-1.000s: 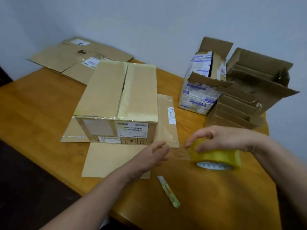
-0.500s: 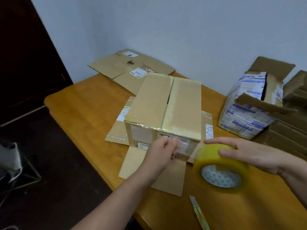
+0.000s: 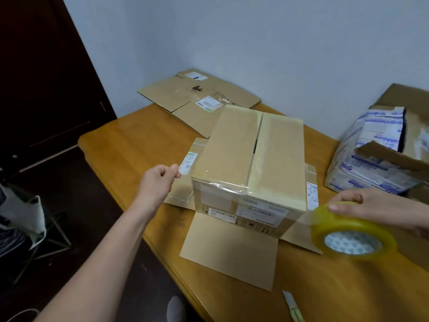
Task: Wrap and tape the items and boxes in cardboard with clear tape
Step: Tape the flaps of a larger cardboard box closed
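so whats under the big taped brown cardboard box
A flattened brown cardboard sheet, on the wooden table; its flaps stick out at the near, left and right sides of the taped brown cardboard box. The sheet's middle is hidden by the box.

**Just the one head cam here**

Wide-angle view from the person's head, facing forward and down onto the desk (image 3: pixel 130 140). It's close in: taped cardboard box (image 3: pixel 250 163) mid-frame, left hand (image 3: pixel 157 180) and right hand (image 3: pixel 371 205) reaching in from below, wall (image 3: pixel 255 43) up top.
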